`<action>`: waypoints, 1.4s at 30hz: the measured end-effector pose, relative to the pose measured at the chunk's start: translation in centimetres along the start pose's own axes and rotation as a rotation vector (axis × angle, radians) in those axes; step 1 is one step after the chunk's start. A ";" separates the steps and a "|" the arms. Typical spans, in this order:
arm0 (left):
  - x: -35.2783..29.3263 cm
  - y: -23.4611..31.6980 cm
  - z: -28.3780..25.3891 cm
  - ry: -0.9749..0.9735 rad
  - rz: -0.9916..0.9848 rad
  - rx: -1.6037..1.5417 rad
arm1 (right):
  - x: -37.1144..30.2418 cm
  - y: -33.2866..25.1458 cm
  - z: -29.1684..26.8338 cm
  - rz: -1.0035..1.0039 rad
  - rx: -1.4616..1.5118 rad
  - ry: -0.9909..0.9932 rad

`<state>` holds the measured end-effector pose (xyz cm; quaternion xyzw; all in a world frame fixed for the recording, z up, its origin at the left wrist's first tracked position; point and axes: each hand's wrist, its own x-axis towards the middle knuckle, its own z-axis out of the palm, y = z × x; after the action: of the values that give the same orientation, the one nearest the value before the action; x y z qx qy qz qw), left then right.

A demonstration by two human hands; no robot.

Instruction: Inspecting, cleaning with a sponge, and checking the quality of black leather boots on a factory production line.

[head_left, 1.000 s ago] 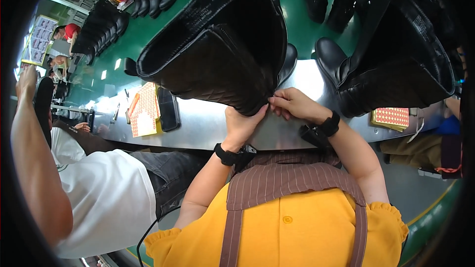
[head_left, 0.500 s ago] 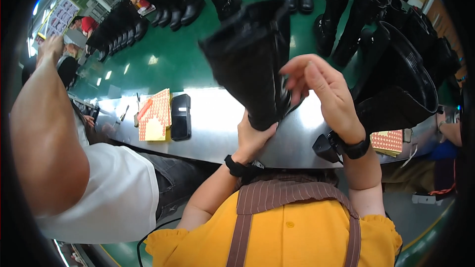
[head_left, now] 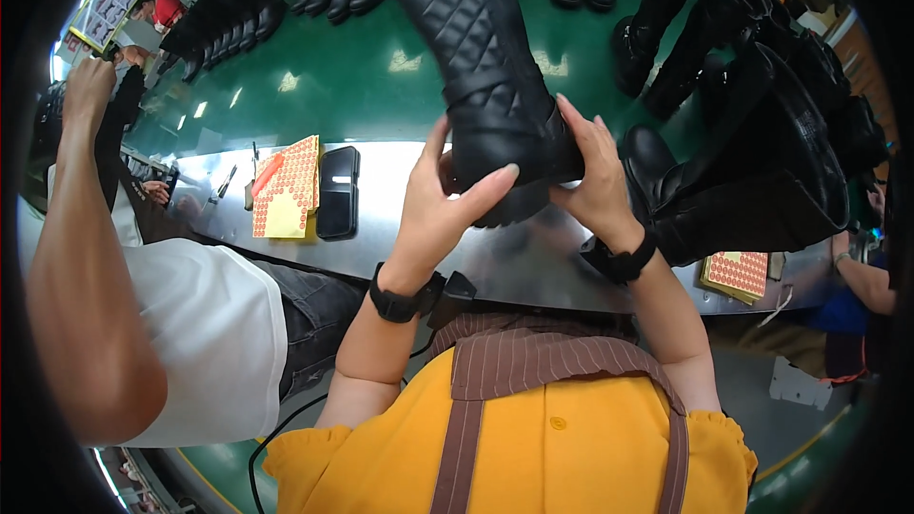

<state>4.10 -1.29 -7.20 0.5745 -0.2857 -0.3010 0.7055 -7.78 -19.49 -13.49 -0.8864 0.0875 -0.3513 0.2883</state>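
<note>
A tall black boot (head_left: 476, 57) with a quilted shaft is in front of me, its shaft pointing up and away and its foot end towards me. Around the left side of the foot end curls my left hand (head_left: 433, 209), the thumb lying across the lower part near the sole. My right hand (head_left: 600, 176) grips the other side, fingers along the boot and thumb low by the sole. The boot's top runs out of the picture. Close to my right hand, more black boots (head_left: 743, 200) lie on their sides.
On the metal table edge (head_left: 495, 276) are a black phone (head_left: 338, 192), sticker sheets (head_left: 288, 186) and a pen (head_left: 225, 183). More sticker sheets (head_left: 736, 274) sit at the right. Several boots stand across the green tabletop (head_left: 371, 86). A person in a white shirt (head_left: 209, 333) is close at my left.
The boot has been turned, its quilted side and foot end now showing. My right hand has come down onto it; my left hand has shifted from the narrow part to the foot end.
</note>
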 end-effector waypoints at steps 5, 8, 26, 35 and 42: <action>-1.1 -0.7 1.0 -0.047 0.431 0.477 | 0.4 0.1 2.2 0.277 0.666 -0.050; -1.3 -1.5 1.5 0.006 0.460 0.515 | -0.2 0.3 2.8 0.376 0.786 -0.122; 0.4 0.3 0.8 -0.066 0.644 0.559 | -2.6 0.2 3.5 0.340 0.912 -0.101; 1.3 2.5 1.4 -0.147 0.574 0.406 | -2.0 -0.7 1.7 0.412 0.710 -0.164; 2.5 4.4 0.1 -0.387 0.562 0.575 | -2.9 -0.2 0.6 0.426 0.692 -0.223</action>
<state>6.06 -2.55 -2.70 0.5805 -0.6294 -0.1080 0.5052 -9.55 -18.02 -15.41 -0.7321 0.1140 -0.1944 0.6428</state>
